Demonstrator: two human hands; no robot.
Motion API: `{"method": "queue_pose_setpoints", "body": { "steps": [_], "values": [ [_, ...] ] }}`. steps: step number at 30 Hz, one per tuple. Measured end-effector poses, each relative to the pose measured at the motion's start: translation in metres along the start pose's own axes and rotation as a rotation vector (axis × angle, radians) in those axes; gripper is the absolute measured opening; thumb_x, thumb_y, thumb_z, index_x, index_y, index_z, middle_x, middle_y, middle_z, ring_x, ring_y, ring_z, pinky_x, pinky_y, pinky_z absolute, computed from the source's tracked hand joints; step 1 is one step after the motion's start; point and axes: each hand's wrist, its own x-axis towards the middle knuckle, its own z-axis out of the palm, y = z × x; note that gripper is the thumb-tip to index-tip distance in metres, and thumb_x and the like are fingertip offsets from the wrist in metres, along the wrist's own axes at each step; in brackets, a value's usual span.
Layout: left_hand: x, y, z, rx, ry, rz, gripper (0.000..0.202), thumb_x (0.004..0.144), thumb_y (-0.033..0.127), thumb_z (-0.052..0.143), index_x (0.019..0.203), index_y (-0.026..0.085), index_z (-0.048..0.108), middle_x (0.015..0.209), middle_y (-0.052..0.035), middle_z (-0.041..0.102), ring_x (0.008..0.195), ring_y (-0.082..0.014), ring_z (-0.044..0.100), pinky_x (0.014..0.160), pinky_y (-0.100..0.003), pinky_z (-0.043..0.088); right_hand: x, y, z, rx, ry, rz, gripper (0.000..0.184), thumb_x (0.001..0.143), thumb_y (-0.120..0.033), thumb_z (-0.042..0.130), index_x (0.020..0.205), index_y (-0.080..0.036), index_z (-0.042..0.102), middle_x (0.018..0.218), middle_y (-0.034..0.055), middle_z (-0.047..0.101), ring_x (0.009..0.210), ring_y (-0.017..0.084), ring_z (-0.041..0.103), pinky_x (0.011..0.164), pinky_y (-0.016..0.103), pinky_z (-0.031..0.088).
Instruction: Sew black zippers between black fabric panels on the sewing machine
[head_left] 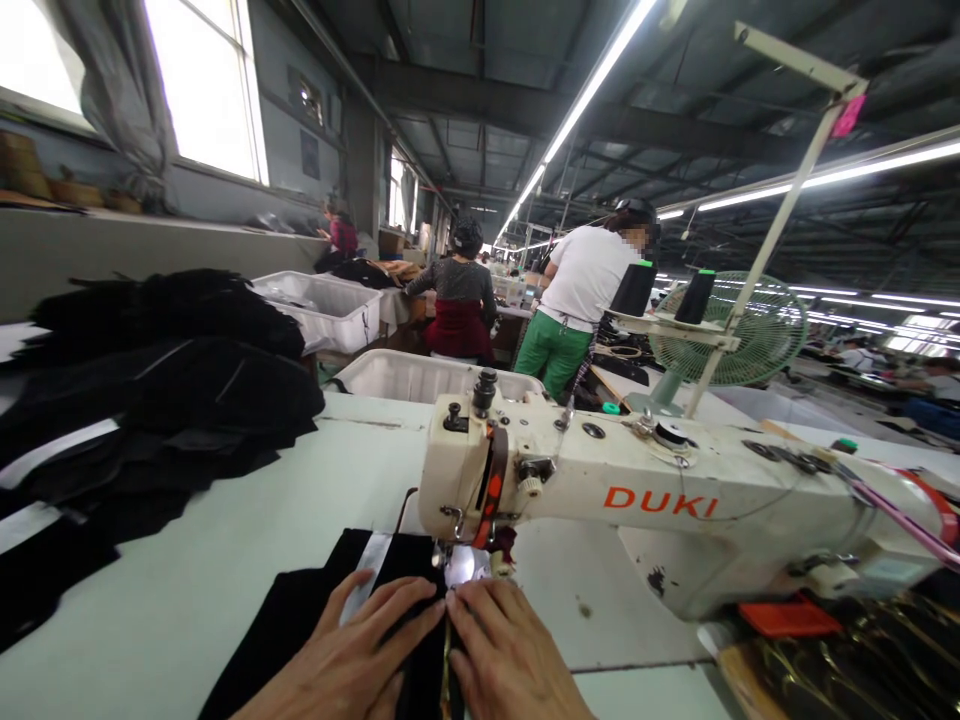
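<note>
One piece of black cloth (296, 625), soft and matt, lies at the near edge of the worktop (187, 580), its far end tucked under the needle. A single pale, shiny strip (369, 580) runs along it. Two hands press on it side by side, fingertips almost touching just near of the needle. The left hand (360, 665) lies flat, its grip slack, fingers stretched out on the cloth and clasping nothing. The right hand (510, 660) does the same, palm down, fingers straight.

Just beyond the fingertips stands one cream sewing machine (675, 500), long and boxy, scuffed, with orange lettering; its body stretches away to the right and hides the worktop behind it.

On the left sits one big heap of black garments (157, 400), rumpled, with a few white bands showing. Far of the machine, two dark thread cones (634, 288) stand on a white rack, with one round green wire fan (731, 330) behind them. Two white plastic tubs (334, 305) sit further off, rectangular, one nearer and one to the left. Three people (581, 300) work in the far aisle, backs turned or partly hidden.
</note>
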Motion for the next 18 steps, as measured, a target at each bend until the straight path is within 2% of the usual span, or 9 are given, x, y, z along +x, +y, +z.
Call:
{"method": "queue_pose_setpoints", "body": {
  "steps": [4, 9, 12, 18],
  "values": [
    [0.005, -0.003, -0.004, 0.005, 0.013, 0.012, 0.073, 0.08, 0.007, 0.053, 0.148, 0.032, 0.041, 0.139, 0.001, 0.06, 0.127, -0.0209, 0.056, 0.114, -0.036, 0.039, 0.002, 0.003, 0.01, -0.074, 0.08, -0.061, 0.029, 0.094, -0.03, 0.058, 0.117, -0.013, 0.061, 0.103, 0.0097, 0.072, 0.087, 0.024, 0.066, 0.078, 0.035, 0.06],
    [0.013, -0.01, -0.008, -0.008, -0.015, 0.016, 0.071, 0.083, 0.006, 0.051, 0.147, 0.035, 0.042, 0.141, 0.003, 0.058, 0.133, -0.0199, 0.051, 0.118, -0.04, 0.032, 0.007, 0.006, 0.018, -0.127, 0.101, -0.015, 0.027, 0.097, -0.028, 0.052, 0.118, -0.014, 0.061, 0.109, 0.0104, 0.072, 0.099, 0.026, 0.066, 0.088, 0.038, 0.057],
    [0.015, -0.012, -0.007, -0.051, -0.02, -0.009, 0.072, 0.08, 0.004, 0.052, 0.145, 0.035, 0.045, 0.139, 0.0033, 0.059, 0.132, -0.0208, 0.051, 0.119, -0.043, 0.03, 0.005, 0.008, 0.024, -0.143, 0.093, 0.006, 0.03, 0.098, -0.03, 0.052, 0.123, -0.015, 0.059, 0.114, 0.0115, 0.071, 0.104, 0.027, 0.066, 0.091, 0.04, 0.056],
    [0.01, -0.015, 0.0, -0.065, 0.029, 0.031, 0.075, 0.077, 0.001, 0.052, 0.144, 0.035, 0.046, 0.144, 0.0047, 0.055, 0.133, -0.0188, 0.05, 0.12, -0.037, 0.028, 0.0, 0.009, 0.027, -0.127, 0.068, 0.007, 0.033, 0.097, -0.031, 0.054, 0.126, -0.016, 0.059, 0.116, 0.0115, 0.07, 0.106, 0.027, 0.065, 0.092, 0.04, 0.057]
  ]
}}
